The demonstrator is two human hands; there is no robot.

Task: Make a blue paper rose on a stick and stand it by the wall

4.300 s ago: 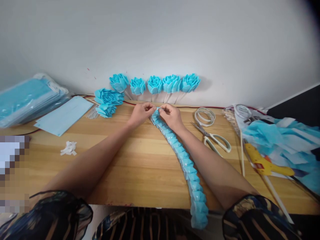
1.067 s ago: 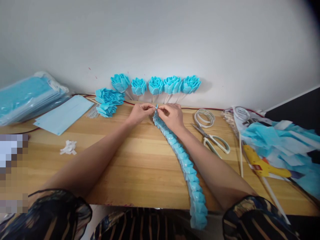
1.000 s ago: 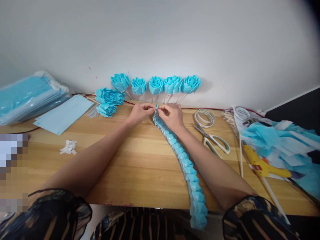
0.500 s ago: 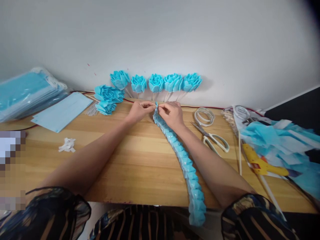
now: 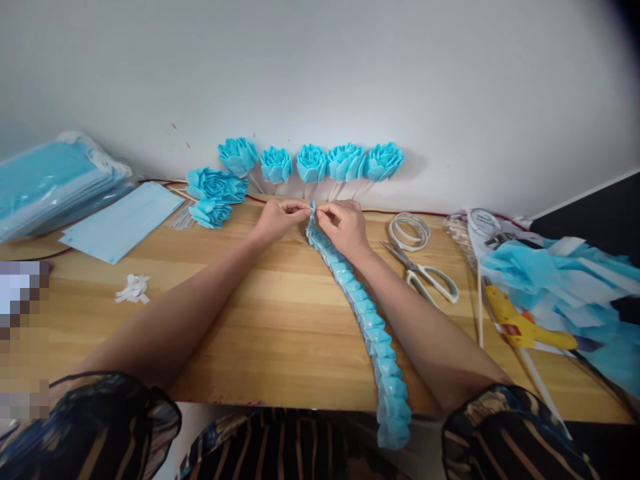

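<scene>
Plain pale-grey wall (image 5: 320, 73) beyond the fingers (image 5: 299, 215), filling the upper background; a few small reddish marks (image 5: 173, 126) on it, up and left of the fingers. Wooden table (image 5: 260, 320), light brown, grain running left to right, spreads under and to both sides of the fingers, back edge at the wall (near edge reddish and flecked in spots). Dark panel (image 5: 595, 213) with a pale sloping top edge, well right of the fingers. Pale patch (image 5: 195, 420) below the table's near edge, closer than the fingers; floor or not, can't tell. Light soft, wall brightest just beyond the fingers.
</scene>
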